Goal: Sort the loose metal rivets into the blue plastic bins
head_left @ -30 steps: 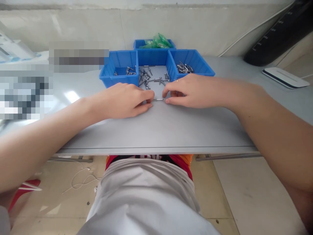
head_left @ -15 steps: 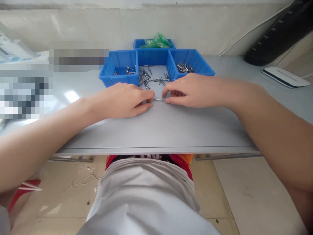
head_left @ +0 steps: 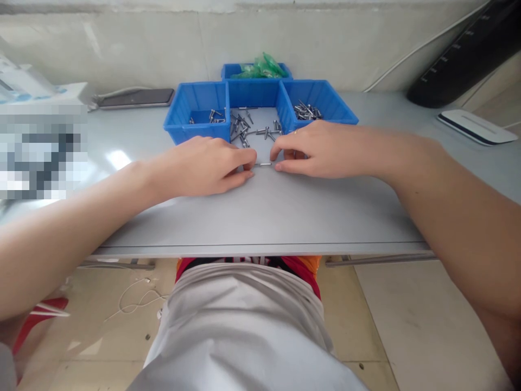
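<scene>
A slim silver blind rivet (head_left: 265,164), thin at its left end and thicker at its right, lies level just over the grey table between my hands. My left hand (head_left: 211,165) is closed, its thumb and forefinger pinched around the thin end. At the thick end, my right hand (head_left: 307,151) has its fingers bent, with a gap between forefinger and thumb. Its fingertips are beside the rivet's tip, and no grip shows. Several loose rivets (head_left: 241,126) lie scattered just beyond the fingers.
Blue bins stand behind: the left bin (head_left: 197,133) and right bin (head_left: 329,100) hold metal pieces, the back bin (head_left: 228,70) green plastic packets. A dark phone-like slab (head_left: 138,98) lies left. A white device (head_left: 474,127) and black cylinder (head_left: 451,60) are right.
Both hands and the rivet stay almost in place. The view has shifted very slightly.
</scene>
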`<state>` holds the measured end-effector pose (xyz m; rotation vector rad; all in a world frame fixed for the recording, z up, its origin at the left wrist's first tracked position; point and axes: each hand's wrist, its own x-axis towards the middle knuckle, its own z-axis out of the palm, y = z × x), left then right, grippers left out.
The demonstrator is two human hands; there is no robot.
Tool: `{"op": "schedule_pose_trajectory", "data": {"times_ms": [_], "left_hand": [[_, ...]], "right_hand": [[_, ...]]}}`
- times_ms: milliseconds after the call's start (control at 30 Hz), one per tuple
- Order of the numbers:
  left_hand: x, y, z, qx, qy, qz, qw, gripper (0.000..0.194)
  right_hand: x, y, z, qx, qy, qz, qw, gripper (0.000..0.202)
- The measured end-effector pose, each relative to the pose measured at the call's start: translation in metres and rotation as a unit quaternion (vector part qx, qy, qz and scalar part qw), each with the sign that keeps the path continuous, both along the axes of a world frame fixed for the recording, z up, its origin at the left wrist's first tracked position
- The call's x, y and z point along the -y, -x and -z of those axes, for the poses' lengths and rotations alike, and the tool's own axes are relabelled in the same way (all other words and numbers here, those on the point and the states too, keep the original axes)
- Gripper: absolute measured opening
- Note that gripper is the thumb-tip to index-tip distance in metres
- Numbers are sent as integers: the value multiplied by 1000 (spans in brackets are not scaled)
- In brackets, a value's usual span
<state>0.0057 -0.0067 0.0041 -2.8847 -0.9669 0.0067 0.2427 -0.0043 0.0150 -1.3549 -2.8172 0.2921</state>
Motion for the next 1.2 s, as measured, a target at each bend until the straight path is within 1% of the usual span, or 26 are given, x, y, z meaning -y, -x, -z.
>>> {"op": "schedule_pose_trajectory", "data": {"times_ms": [233, 433, 667, 800, 967, 1100, 1200], "left_hand": [[0, 1, 0, -2, 1, 0, 1000, 27], [0, 0, 0, -4, 3, -4, 1000, 28], [1, -1, -1, -31, -22, -2, 999, 30], [1, -2, -1, -23, -8, -8, 1000, 30], [-2, 0, 1, -17, -14, -11, 1000, 30], [-5, 2, 4, 5, -5, -12, 1000, 28], [-4, 1, 3, 5, 6, -17, 1000, 28]], "right_hand": [[-2, 0, 1, 14, -15, -7, 1000, 32], [-3, -1, 1, 17, -12, -6, 1000, 32], [-4, -4, 3, 9, -8, -6, 1000, 33], [-4, -4, 3, 8, -5, -3, 1000, 33], [-4, -2, 2, 17, -2, 8, 1000, 35], [-4, -3, 2, 17, 2, 2, 1000, 35], [-5, -4, 3, 13, -3, 0, 1000, 35]]}}
